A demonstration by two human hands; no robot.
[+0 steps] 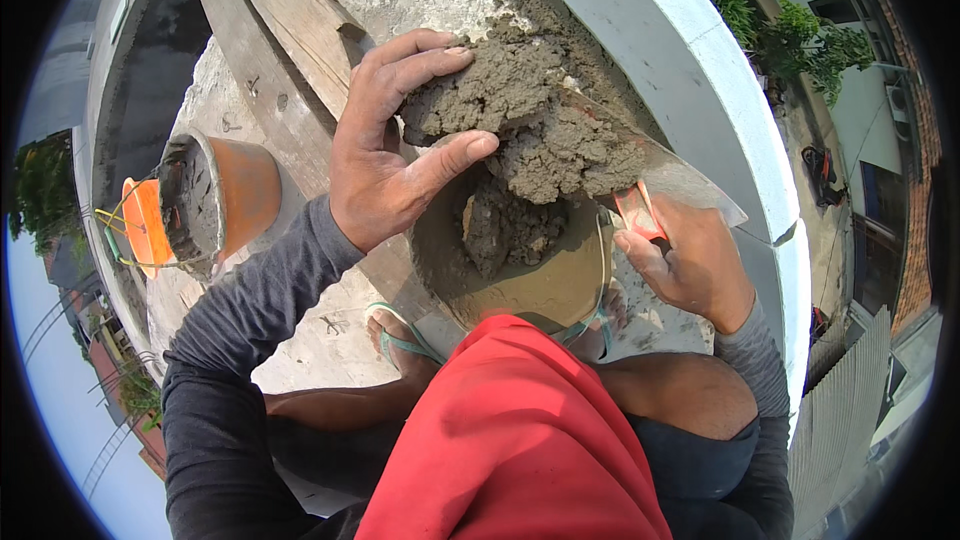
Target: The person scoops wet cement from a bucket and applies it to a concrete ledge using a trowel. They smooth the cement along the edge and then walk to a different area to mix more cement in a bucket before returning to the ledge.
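My left hand (385,155) curls its fingers and thumb round a thick lump of wet grey mortar (480,95). In my right hand (695,255) is a trowel by its red-orange handle. Its flat metal blade (695,177) points up and to the left, and more mortar (570,152) is heaped on it, touching the lump in my left hand. Directly below both hands stands a mortar-smeared bucket (575,285) between my feet, with a clump of mortar (505,230) in it. The blade's far end is hidden under the mortar.
An orange bucket (250,195) caked with cement stands at the left, a smaller orange container (145,225) beside it. Wooden planks (265,90) lie at the upper left. A pale blue curved parapet (740,90) runs along the right, with a drop to buildings beyond.
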